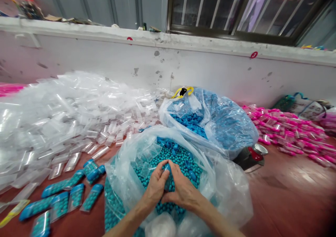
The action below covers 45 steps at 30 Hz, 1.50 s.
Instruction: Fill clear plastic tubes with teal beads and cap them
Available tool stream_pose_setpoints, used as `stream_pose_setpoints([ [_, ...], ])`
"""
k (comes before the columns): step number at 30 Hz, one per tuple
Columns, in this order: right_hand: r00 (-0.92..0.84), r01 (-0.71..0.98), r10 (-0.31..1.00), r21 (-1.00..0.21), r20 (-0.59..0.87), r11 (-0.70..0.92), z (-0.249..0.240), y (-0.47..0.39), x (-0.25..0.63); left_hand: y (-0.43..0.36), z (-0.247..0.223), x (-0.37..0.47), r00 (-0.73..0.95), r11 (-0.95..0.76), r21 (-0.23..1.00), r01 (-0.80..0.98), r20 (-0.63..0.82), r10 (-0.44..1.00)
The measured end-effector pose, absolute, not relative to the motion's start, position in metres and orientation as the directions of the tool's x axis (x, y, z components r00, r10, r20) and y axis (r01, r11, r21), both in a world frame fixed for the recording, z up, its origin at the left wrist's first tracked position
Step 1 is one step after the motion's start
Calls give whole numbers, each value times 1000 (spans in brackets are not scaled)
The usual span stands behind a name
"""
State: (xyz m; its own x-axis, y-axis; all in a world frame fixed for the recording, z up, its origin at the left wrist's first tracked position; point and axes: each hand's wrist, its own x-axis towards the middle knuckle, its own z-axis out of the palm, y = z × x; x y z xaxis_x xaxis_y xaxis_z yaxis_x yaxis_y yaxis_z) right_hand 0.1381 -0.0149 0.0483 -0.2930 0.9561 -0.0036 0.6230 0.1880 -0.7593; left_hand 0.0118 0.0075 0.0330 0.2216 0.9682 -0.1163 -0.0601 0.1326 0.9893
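Note:
My left hand (156, 182) and my right hand (181, 188) meet over an open clear plastic bag (123, 167) full of teal beads (183, 160). Between them they hold a small clear case (168, 177) with a blue top, its lower part partly hidden by my fingers. Some blue caps (192, 175) and empty clear sleeves (151, 152) lie on the beads. Left of the bag, several filled bead cases (60, 204) with blue ends rest on the red surface.
A large heap of clear sleeves (78, 114) covers the left. Behind the bead bag is a bag of blue caps (191, 123). Pink packages (291, 130) are piled at right, near a dark object with a metal lid (259, 149). A white wall (210, 69) stands behind.

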Motion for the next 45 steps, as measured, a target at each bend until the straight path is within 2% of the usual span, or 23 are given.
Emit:
stream_pose_setpoints([
  [5, -153, 650, 967, -717, 202, 252, 42, -21, 121, 4, 39, 13, 242, 112, 991, -74, -91, 966],
  [9, -122, 647, 963, -716, 241, 261, 33, -26, 114, 1, 35, 16, 179, 179, 983, -36, -169, 969],
  [11, -93, 673, 969, -702, 230, 231, 27, -29, 110, 1, 32, 18, 156, 159, 986, 43, -163, 974],
  [14, -61, 712, 987, -686, 151, 149, 26, -31, 103, 2, 33, 15, 142, 27, 974, 223, -60, 988],
  [17, -214, 723, 976, -664, 46, 190, 39, -30, 107, 3, 47, -3, 181, -113, 901, 418, 40, 983],
  [19, -326, 730, 945, -634, 5, 255, 50, -25, 121, 3, 60, -27, 198, -155, 806, 571, 48, 979],
  [20, -326, 753, 945, -607, -8, 255, 54, -21, 131, 3, 66, -43, 187, -155, 743, 652, 40, 981],
  [22, -209, 840, 978, -515, -16, 171, 59, -12, 155, 4, 78, -79, 90, -112, 593, 798, 66, 994],
  [25, -41, 950, 999, -310, 12, 42, 55, 3, 185, 7, 85, -130, -73, 11, 329, 944, 176, 982],
  [29, -22, 995, 1000, -94, 8, 23, 36, 16, 193, 11, 78, -174, -116, 109, 47, 993, 202, 972],
  [32, -41, 999, 999, -15, 27, 42, 24, 18, 184, 12, 71, -177, -146, 193, -120, 974, 319, 936],
  [34, -45, 999, 998, 5, 43, 45, 19, 18, 179, 10, 69, -160, -78, 145, -144, 979, 393, 916],
  [36, -62, 998, 997, 9, 43, 62, 17, 19, 177, 7, 66, -130, 60, -19, -109, 994, 390, 919],
  [39, -102, 994, 993, -24, 60, 103, 20, 19, 177, 4, 52, -78, 223, -213, -70, 975, 225, 948],
  [42, -100, 990, 992, -88, 82, 108, 30, 17, 174, 7, 32, -43, 269, -270, -23, 963, 181, 946],
  [45, -154, 979, 987, -126, 42, 158, 37, 11, 163, 14, 21, -33, 303, -308, 20, 951, 134, 944],
])
